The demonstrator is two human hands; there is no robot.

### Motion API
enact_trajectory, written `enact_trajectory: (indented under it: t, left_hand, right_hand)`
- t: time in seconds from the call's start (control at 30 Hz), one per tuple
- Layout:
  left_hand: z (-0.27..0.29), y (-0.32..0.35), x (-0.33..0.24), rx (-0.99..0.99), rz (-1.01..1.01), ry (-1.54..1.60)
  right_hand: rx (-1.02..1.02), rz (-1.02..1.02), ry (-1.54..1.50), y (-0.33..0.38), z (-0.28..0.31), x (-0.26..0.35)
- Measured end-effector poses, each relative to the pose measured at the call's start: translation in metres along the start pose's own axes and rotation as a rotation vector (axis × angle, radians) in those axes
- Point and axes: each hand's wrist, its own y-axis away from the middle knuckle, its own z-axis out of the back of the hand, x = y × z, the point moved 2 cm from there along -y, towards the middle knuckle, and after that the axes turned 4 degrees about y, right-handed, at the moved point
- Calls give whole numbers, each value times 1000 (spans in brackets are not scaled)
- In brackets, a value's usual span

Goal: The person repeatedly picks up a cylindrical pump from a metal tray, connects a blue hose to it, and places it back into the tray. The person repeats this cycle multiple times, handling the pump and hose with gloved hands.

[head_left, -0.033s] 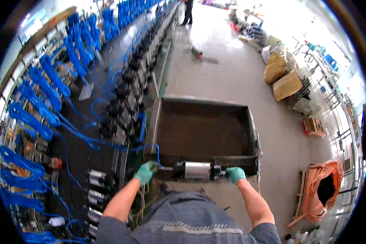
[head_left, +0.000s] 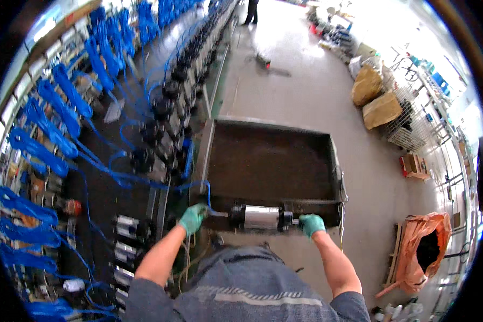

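A cylindrical motor [head_left: 261,217] with a silver body, black ends and a thin shaft at each side lies level across the near edge of a dark metal trough cart [head_left: 271,123]. My left hand [head_left: 193,219], in a green glove, is closed on the left shaft. Closed on the shorter right shaft is my right hand [head_left: 312,224], gloved the same way. A blue cable [head_left: 209,196] runs from the left rack down to the motor's left side near my left hand. My fingertips are partly hidden by the gloves' backs.
Along the left stand rows of similar motors [head_left: 163,137] and hanging blue cable coils [head_left: 35,145]. Brown sacks [head_left: 382,110], a wire cage [head_left: 408,131], a small box [head_left: 415,167] and an orange bag [head_left: 413,252] line the right. A person [head_left: 250,12] stands far ahead.
The whole view has shifted slightly, with the trough cart sitting a little higher in it. Both hands keep hold of the motor's shafts.
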Motion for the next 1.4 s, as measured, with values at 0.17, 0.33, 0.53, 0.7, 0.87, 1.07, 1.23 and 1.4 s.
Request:
enact_trajectory:
  t: [0.17,0.33,0.53,0.7,0.87,1.07,1.23,1.4]
  left_hand:
    - [-5,-13,-29,-34,640,227]
    - [1,11,-67,-53,242,169]
    - [7,3,-53,77,126,122]
    - [-1,-23,-64,37,754,271]
    - [-9,10,-50,-53,87,262]
    - [-15,9,-9,-72,83,244]
    - [-3,-3,-96,5,756,413]
    - [13,25,-59,-178,651,996]
  right_hand:
    - [126,-141,-46,0,2,6]
    - [441,-239,-689,5,7,-5]
    - [569,-669,-1283,14,12,-12]
    - [547,-709,-1627,16,6,-10]
    - [256,-480,-1753,22,7,0]
    - [310,-443,-1807,18,8,3]
    - [261,-537,-1754,26,11,1]
    - [243,-513,-1753,20,11,7]
